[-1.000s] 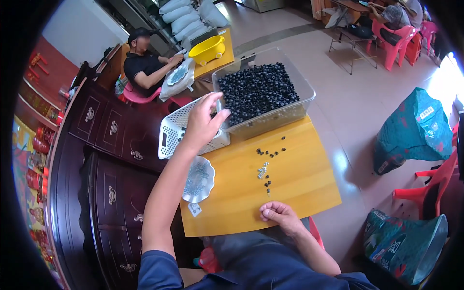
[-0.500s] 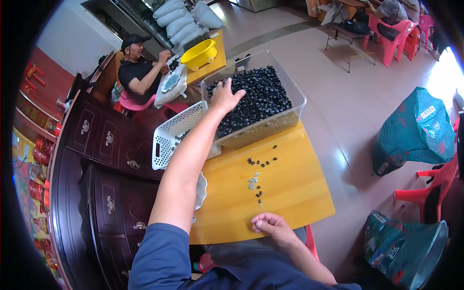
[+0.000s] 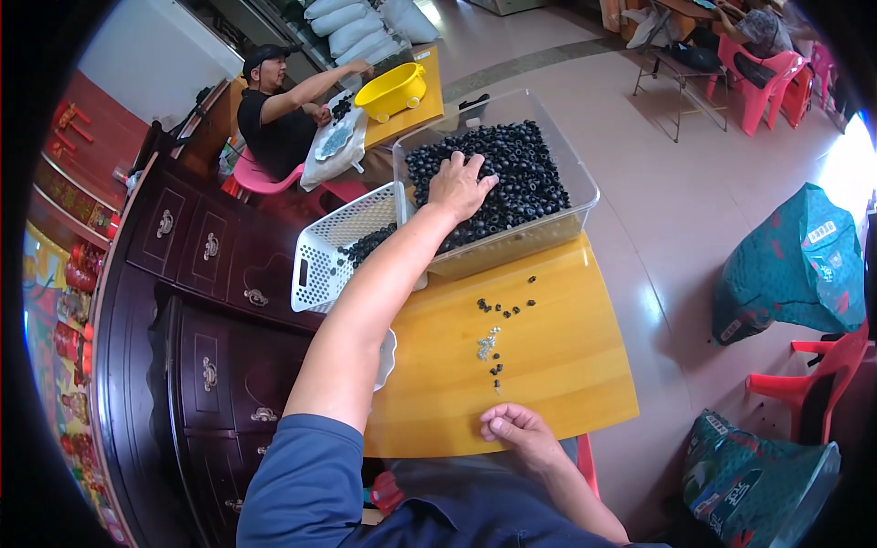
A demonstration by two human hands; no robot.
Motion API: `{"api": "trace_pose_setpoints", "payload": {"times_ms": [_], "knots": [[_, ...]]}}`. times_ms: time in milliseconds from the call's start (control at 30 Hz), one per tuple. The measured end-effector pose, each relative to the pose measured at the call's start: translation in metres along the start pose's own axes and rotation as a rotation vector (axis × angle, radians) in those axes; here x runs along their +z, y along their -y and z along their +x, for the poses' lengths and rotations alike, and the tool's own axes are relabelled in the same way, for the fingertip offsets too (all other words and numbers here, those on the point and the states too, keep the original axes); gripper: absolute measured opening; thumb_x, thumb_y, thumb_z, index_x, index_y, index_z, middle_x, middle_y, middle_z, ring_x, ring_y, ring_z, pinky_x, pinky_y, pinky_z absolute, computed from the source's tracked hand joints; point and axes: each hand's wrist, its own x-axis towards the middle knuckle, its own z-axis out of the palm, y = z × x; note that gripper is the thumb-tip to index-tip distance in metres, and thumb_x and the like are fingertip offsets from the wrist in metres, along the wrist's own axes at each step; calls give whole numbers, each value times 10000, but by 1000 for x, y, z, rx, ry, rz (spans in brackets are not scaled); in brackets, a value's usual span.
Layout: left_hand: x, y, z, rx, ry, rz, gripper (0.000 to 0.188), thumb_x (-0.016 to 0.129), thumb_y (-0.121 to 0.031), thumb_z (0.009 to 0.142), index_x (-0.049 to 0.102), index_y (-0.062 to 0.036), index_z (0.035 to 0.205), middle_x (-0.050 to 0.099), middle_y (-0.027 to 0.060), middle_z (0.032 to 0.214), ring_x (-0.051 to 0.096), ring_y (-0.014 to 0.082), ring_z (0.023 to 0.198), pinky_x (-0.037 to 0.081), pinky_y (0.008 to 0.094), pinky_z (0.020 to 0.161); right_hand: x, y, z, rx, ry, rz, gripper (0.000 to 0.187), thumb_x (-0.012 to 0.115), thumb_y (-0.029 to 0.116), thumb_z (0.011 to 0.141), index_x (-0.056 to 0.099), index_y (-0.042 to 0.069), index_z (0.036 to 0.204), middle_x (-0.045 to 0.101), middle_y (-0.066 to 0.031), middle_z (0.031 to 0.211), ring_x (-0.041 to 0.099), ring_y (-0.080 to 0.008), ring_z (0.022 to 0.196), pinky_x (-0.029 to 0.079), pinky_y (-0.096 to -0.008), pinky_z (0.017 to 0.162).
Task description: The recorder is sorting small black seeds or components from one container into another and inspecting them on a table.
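My left hand [image 3: 463, 189] reaches into a clear plastic bin [image 3: 512, 239] heaped with small black ring-like pieces [image 3: 525, 178]. Its fingers are spread on top of the heap, tips partly sunk among the pieces. At the near edge of the yellow table [image 3: 566, 356] rests my right hand [image 3: 516, 427], fingers curled in; whether they hold anything is hidden. Beyond that hand lie a few loose black pieces [image 3: 498, 370] and a little pile of small clear or silvery bits [image 3: 488, 342]. More black pieces form a loose row [image 3: 502, 309] nearer the bin.
A white perforated basket [image 3: 315, 265] with black pieces stands left of the bin. A white scalloped dish [image 3: 386, 358] shows partly behind my left arm. Across, a person [image 3: 274, 119] works near a yellow tub [image 3: 391, 91]. Dark drawers [image 3: 210, 292] flank the left; teal bags [image 3: 790, 265] stand right.
My left hand stays over the heap, its fingers shifted slightly among the pieces. The person across now stretches an arm toward the yellow tub. The whole view has shifted slightly.
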Motion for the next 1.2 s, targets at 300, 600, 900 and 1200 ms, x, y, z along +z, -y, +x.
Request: {"api": "trace_pose_setpoints", "payload": {"times_ms": [300,600,900,1200], "knots": [[8,3,8,22,-92,28,436,608,-429,934,616,-122,1244,605,169,1127,625,367,1045,532,476,855,-3,-2,1,-30,24,13,155,617,133,991,659,24,1094,672,-38,945,617,-120,893,495,-260,859],[1,13,6,1,-223,-21,291,564,-362,963,654,-112,1081,681,164,940,678,373,868,553,499,740,-2,-4,-1,-39,40,-3,168,613,151,999,658,26,1102,674,-36,961,620,-116,895,498,-261,860],[-11,17,3,-21,-295,-123,288,570,-346,963,629,-64,970,684,203,863,665,416,850,531,529,744,-1,-5,0,-44,17,-28,167,621,159,995,663,30,1092,676,-32,942,616,-113,879,495,-259,845],[-49,33,8,-109,-503,-457,317,560,-321,977,677,-27,952,698,222,831,685,407,816,523,463,744,2,-4,-2,-28,-2,-72,166,619,162,995,663,41,1100,681,-30,943,626,-118,894,501,-266,855]]}}
